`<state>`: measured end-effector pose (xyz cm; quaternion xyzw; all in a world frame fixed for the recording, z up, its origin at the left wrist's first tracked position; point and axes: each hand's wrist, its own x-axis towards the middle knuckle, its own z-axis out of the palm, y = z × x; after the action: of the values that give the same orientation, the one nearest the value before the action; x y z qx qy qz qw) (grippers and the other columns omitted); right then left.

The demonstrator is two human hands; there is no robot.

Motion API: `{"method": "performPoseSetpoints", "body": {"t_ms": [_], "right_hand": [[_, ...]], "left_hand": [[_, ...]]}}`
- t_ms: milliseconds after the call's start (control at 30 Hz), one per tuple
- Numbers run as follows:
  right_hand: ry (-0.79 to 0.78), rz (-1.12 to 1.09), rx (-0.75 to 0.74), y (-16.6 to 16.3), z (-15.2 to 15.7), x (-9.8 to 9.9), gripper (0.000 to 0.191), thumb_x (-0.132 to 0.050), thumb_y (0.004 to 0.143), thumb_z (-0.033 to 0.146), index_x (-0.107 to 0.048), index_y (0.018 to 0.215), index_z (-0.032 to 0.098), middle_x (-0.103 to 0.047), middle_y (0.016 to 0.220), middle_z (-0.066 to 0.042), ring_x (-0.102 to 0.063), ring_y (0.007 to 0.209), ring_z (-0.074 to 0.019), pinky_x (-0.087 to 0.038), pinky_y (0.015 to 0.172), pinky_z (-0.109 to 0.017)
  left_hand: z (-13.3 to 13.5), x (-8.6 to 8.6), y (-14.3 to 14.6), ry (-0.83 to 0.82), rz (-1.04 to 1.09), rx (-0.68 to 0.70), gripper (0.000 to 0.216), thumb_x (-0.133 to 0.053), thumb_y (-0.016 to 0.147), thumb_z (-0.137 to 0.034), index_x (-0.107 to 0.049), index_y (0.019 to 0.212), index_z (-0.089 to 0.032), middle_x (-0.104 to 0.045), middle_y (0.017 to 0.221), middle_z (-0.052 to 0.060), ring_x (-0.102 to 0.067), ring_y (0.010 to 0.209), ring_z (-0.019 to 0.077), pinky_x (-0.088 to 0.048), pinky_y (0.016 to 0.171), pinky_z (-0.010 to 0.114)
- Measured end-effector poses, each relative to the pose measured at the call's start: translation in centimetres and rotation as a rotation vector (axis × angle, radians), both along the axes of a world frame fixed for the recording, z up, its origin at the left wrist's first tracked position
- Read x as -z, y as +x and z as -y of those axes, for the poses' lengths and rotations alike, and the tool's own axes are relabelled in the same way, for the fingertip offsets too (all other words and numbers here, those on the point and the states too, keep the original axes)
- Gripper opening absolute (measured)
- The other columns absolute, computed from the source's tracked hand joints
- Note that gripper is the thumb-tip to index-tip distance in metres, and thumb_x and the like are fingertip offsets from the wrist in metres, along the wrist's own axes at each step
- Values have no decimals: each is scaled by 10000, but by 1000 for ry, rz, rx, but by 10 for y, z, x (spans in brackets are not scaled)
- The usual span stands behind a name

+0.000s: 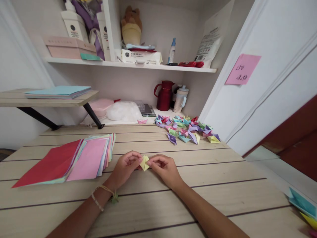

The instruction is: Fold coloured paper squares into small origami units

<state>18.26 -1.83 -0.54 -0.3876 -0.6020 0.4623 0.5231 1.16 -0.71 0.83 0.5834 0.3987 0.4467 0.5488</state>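
Observation:
A small folded piece of yellow paper (144, 163) is held just above the wooden table (223, 195), pinched from both sides. My left hand (126, 167) grips its left side with curled fingers. My right hand (163, 167) grips its right side between thumb and fingertips. A spread stack of coloured paper sheets (71, 160), red and pink on top, lies to the left of my left hand. A pile of folded paper pieces (187, 130) in several colours lies farther back on the right.
A low wooden riser (49, 99) carries more paper sheets at the back left. A red jug (164, 96) and a pale cup (180, 99) stand against the back wall. Shelves above hold boxes and bottles. Folded pieces (303, 206) lie at the right edge.

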Motion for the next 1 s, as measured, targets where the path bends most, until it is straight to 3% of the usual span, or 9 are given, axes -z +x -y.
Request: {"method": "performPoseSetpoints", "body": {"t_ms": [267,600,800,1000], "right_hand": [[-11,-74,-81,-1,-2,3,419,-725,618,268,-616,1011,171,-673,836,-56,-629,766,-175,-517,681,-286],[35,24,29,1,-3,2,293,-655,691,249,-640,977,191,-676,925,-64,-622,818,-189,-518,700,-296],[8,57,66,1,-1,2,196,-670,667,254,-655,846,176,-679,881,-64,-638,705,-169,-527,666,-292],[37,-36,25,-1,0,1,156,-672,672,263,-646,797,171,-683,842,-63,-646,734,-183,-536,704,-314]], "left_hand": [[-1,2,0,-38,74,-11,232,-608,729,-245,-521,935,-180,-645,682,-15,-590,611,109,-478,608,226],[-4,11,-2,-1,57,61,309,-675,664,-192,-589,960,-158,-681,881,62,-620,843,170,-478,774,288],[-5,14,-1,9,89,51,310,-715,599,-139,-613,891,-154,-684,871,53,-628,815,175,-491,763,305],[-3,10,-1,52,14,14,277,-719,587,-162,-636,851,-143,-657,830,49,-617,769,172,-497,724,297]]}}
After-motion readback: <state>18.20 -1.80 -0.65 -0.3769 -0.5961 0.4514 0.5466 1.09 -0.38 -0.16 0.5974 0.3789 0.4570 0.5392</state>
